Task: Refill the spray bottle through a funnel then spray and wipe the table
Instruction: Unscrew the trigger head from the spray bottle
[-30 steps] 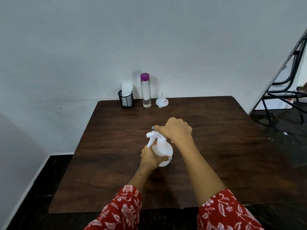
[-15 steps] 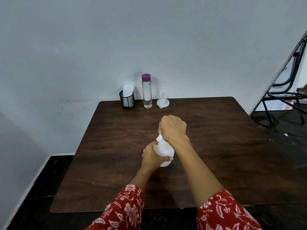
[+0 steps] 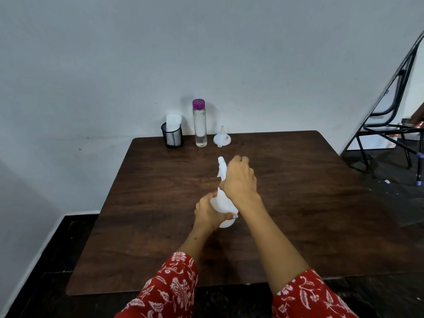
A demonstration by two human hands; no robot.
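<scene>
Hands meet over the middle of the table [image 3: 298,203], where we find the white spray bottle [image 3: 221,203]. Our left hand [image 3: 207,213] wraps its body; our right hand [image 3: 239,177] curls round the spray head, hiding most of it. Funnel [image 3: 222,139], clear bottle [image 3: 199,123] and mesh cup [image 3: 172,135] stand at the far edge. A folding chair [image 3: 390,125] is cut off at right.

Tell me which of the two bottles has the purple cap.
The tall clear bottle standing at the table's far edge, between the mesh cup and the funnel. The other, the white spray bottle, is held in both hands.
</scene>
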